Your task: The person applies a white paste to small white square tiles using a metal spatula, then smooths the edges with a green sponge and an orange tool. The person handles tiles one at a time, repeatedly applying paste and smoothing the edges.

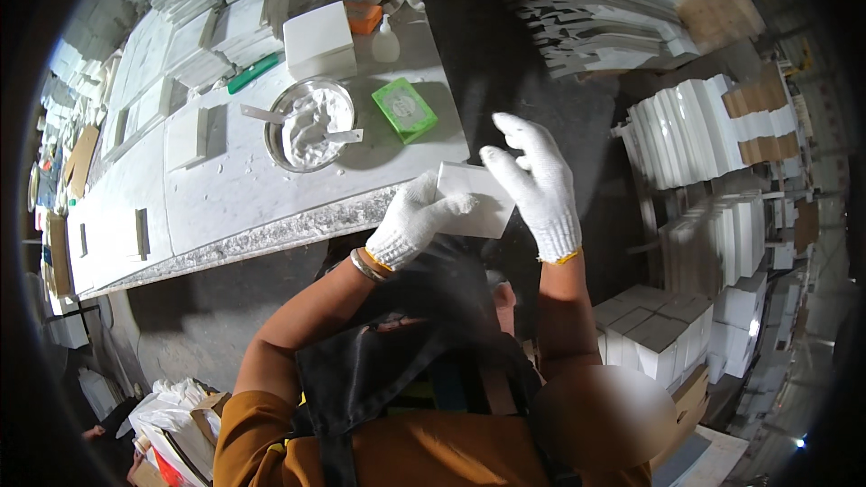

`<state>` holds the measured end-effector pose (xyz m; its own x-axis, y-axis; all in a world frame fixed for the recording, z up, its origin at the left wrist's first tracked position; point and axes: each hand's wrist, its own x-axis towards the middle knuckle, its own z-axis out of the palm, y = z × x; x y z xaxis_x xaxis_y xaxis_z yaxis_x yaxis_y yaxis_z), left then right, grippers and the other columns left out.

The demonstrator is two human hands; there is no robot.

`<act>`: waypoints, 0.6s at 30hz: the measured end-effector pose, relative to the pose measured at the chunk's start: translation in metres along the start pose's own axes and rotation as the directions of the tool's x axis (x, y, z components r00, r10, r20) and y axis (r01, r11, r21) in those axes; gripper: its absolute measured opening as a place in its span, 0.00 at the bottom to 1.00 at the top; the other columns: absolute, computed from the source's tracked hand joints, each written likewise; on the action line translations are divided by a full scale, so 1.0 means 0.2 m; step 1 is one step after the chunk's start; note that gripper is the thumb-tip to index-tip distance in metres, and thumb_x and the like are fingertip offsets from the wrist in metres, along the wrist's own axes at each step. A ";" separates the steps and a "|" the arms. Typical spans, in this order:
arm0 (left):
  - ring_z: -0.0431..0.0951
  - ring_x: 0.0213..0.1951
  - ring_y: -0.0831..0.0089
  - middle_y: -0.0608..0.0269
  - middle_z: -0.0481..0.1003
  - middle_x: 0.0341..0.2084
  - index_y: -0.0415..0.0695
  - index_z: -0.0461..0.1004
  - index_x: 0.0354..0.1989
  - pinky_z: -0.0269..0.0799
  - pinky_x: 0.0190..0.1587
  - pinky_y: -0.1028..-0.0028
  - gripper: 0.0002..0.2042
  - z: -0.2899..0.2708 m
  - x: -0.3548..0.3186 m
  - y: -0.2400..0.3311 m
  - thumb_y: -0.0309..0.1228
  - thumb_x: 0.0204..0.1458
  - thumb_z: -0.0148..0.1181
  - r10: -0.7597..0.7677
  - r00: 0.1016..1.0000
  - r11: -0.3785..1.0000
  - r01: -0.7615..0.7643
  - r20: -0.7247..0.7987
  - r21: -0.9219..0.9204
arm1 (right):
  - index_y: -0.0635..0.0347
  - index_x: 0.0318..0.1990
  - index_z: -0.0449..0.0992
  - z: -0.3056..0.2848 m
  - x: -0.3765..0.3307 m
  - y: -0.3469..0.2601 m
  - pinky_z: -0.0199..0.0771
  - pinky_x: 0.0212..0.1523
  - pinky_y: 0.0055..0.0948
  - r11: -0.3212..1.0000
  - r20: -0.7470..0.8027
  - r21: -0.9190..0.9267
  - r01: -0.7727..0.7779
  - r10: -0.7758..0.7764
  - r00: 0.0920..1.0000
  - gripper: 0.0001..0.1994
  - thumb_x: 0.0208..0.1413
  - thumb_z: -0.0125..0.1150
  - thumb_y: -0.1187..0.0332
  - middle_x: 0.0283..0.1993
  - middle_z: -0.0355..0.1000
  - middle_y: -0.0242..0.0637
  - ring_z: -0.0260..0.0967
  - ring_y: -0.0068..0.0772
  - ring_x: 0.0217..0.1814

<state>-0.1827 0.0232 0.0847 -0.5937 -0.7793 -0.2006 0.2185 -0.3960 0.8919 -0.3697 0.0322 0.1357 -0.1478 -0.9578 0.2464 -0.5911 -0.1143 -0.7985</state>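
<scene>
Nearest, a dark apron (pixel 361 374) is covering the worker's brown shirt (pixel 424 451). The counter (pixel 234 207) is standing just ahead. From where I am watching, a steel bowl (pixel 278 149) of white paste (pixel 316 117) is sitting near its front edge, probably for easy reach. The gloved right hand (pixel 541 185) is hovering with fingers parted; whether it is touching the white panel (pixel 478 207), I am not able to tell. The gloved left hand (pixel 415 221) is gripping that panel by one side past the counter's corner, presumably leaving its face accessible. Two flat blades (pixel 347 136) are projecting over the bowl's rim, apparently keeping their ends graspable.
</scene>
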 end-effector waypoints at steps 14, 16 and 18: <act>0.78 0.45 0.72 0.59 0.79 0.42 0.35 0.73 0.49 0.71 0.52 0.73 0.14 -0.06 0.02 -0.01 0.28 0.57 0.61 -0.208 0.978 0.943 0.195 -0.022 -0.270 | 0.63 0.54 0.76 -0.17 -0.24 0.22 0.71 0.51 0.23 0.807 0.066 0.411 -0.424 0.438 0.897 0.16 0.60 0.60 0.69 0.53 0.75 0.37 0.71 0.23 0.51; 0.78 0.44 0.73 0.60 0.79 0.42 0.35 0.73 0.49 0.71 0.52 0.74 0.13 -0.04 0.01 0.01 0.28 0.58 0.61 -0.235 0.972 0.926 0.218 -0.016 -0.309 | 0.63 0.55 0.76 -0.16 -0.25 0.23 0.70 0.53 0.22 0.782 0.096 0.472 -0.407 0.413 0.906 0.16 0.61 0.59 0.68 0.55 0.74 0.36 0.71 0.22 0.53; 0.77 0.43 0.76 0.62 0.78 0.42 0.35 0.73 0.50 0.72 0.47 0.76 0.15 -0.05 0.01 0.00 0.30 0.57 0.62 -0.216 0.976 0.916 0.212 0.027 -0.340 | 0.63 0.58 0.73 -0.16 -0.25 0.21 0.69 0.55 0.24 0.751 0.162 0.542 -0.378 0.348 0.923 0.21 0.58 0.63 0.65 0.56 0.73 0.39 0.71 0.26 0.54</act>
<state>-0.1762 0.0167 0.0807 -0.6476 -0.6620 -0.3773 0.3380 -0.6933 0.6365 -0.4124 0.0835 0.1062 -0.2134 -0.9670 -0.1392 0.0414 0.1334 -0.9902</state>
